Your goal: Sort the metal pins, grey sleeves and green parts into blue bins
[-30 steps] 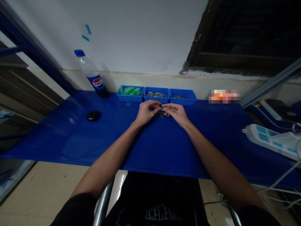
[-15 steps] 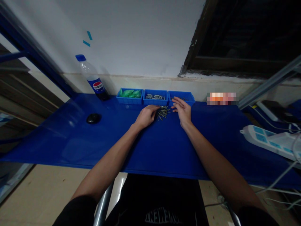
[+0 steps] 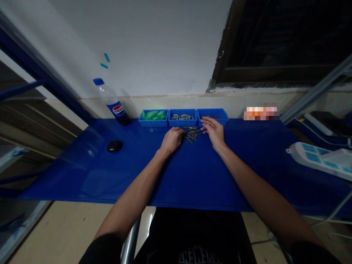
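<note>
A loose pile of thin, brass-coloured metal pins (image 3: 192,135), like long screws, lies on the blue tabletop (image 3: 189,176). My left hand (image 3: 172,140) rests at the pile's left edge, fingers curled and pinched together at the pins; what is between the fingertips is too small to make out. On the pile's right side, my right hand (image 3: 215,132) is held with its fingers apart, fingertips beside the pins and partly in front of the right blue bin (image 3: 225,118). Small thin pieces lie inside that bin.
Behind the pile, a middle bin (image 3: 182,123) holds grey metal parts, and a left bin (image 3: 153,124) holds green plastic. A cola bottle (image 3: 118,109) and a black mouse (image 3: 114,146) are on the left. A white power strip (image 3: 310,156) lies at right.
The camera view has shifted slightly. My left fingers have curled closer at the pile's edge, and my right hand's fingertips have dipped a little towards the pins.
</note>
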A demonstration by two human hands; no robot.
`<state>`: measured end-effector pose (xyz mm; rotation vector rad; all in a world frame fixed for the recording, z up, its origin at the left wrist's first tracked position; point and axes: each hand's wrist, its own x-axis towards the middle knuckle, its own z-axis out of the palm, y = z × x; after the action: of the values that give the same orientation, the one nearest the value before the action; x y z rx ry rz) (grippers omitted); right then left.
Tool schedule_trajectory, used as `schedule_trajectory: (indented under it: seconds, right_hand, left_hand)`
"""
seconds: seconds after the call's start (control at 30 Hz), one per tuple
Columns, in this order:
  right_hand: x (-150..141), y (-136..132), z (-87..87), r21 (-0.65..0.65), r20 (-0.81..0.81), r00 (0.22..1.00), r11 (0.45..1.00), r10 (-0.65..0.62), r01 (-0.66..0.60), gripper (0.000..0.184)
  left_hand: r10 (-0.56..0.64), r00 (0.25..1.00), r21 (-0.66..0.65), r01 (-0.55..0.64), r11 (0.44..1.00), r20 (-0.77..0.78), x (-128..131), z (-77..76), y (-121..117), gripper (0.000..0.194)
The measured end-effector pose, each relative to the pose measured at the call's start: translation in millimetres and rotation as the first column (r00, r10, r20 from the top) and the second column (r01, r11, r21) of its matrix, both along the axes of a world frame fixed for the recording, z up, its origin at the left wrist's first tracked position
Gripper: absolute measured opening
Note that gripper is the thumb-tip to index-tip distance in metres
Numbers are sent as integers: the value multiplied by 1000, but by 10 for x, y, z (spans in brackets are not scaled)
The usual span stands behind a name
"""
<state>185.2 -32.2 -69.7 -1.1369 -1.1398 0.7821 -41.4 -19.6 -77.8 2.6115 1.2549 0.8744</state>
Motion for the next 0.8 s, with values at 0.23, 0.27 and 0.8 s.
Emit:
schedule_trajectory:
  seconds: [0.23,0.27,0.8]
  right_hand:
    - [-5,-4,-4,-1,2,1000,1000,27,-27,34]
    - [-6,-6,-3,-2,0,1000,1000,30,-30,34]
    - [-18,-14,4,-9,-33,998,999,49,-50,31]
  left_hand:
    - [20,994,-25,-18,1000,106,-10,-46,21,27]
    - [19,993,-24,-16,1000,120,-11,-57,26,26]
    - [-38,986,-13,41,999,161,-18,-29,33,28]
